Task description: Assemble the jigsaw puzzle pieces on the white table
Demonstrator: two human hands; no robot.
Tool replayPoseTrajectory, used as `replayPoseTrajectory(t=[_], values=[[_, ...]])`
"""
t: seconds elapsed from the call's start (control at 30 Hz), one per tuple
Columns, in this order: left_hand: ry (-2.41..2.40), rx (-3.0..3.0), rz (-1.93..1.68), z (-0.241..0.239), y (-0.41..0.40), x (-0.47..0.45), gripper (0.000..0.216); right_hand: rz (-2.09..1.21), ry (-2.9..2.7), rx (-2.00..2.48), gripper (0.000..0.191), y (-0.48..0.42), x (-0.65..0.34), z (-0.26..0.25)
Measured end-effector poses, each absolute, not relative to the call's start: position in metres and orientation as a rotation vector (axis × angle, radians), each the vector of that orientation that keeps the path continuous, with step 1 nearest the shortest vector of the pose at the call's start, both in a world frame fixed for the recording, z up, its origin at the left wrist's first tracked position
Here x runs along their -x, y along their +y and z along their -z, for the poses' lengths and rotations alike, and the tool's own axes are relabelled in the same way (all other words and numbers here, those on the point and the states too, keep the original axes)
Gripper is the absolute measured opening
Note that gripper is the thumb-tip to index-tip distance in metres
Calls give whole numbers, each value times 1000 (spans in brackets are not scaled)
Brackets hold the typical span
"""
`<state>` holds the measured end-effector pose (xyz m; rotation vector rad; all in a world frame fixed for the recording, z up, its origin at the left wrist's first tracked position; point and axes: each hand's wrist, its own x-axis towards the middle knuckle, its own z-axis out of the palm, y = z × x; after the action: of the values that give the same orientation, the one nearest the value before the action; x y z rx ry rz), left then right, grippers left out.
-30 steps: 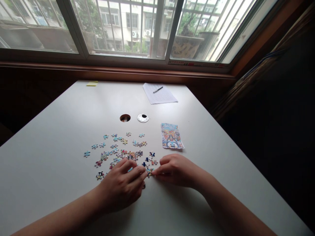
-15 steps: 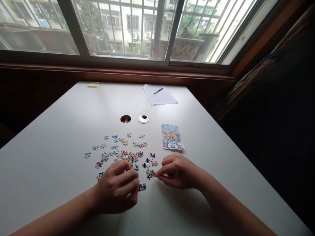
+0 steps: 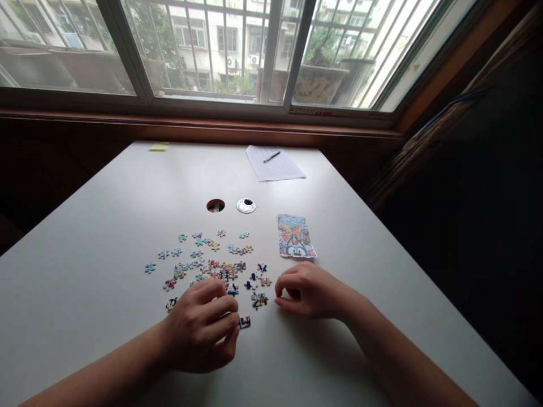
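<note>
**Two hands rest at the near edge of a scattered jigsaw**

The left hand [image 3: 203,328] lies knuckles up on the white table [image 3: 85,237], its fingers curled loosely under; nothing can be seen gripped in it, and whether a piece hides beneath the palm cannot be told. One dark puzzle piece [image 3: 245,322] lies just beside its fingertips, on their right. The right hand [image 3: 307,291] sits to the right of the spread, fingers bent inward towards the thumb in a loose curl; it holds nothing visible. Just left of it, apart from the fingertips, lies a small joined cluster of pieces [image 3: 258,299].

Beyond both hands the loose puzzle pieces [image 3: 212,257] are strewn in one patch across the middle of the table, several dozen of them, too small and crowded for an exact count. One black-and-white piece [image 3: 171,304] lies alone at the near left of the patch, close to the left hand.

Far right of the patch lies one printed picture card [image 3: 296,236]. Farther off are two round features in the tabletop: one open cable hole [image 3: 215,205] and one silver cap [image 3: 246,205] beside it. Near the far edge lie one sheet of paper [image 3: 275,167] with one pen [image 3: 271,156] across it, and one yellow sticky pad [image 3: 159,147] at the far left.
</note>
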<state>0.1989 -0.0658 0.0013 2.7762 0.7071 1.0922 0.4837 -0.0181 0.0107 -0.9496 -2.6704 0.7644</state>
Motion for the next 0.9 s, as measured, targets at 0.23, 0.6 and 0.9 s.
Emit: replayPoseTrajectory(t=[0.23, 0.6, 0.9], values=[[713, -2788, -1081, 0, -66, -198, 13, -792, -2709, 969, 9, -17, -482, -11], [691, -2789, -1094, 0, -67, -198, 13, -811, -2715, 971, 15, -17, -481, -8], [642, -2793, -1099, -1, -67, -196, 15, -824, -2701, 965, 16, -17, -481, -9]])
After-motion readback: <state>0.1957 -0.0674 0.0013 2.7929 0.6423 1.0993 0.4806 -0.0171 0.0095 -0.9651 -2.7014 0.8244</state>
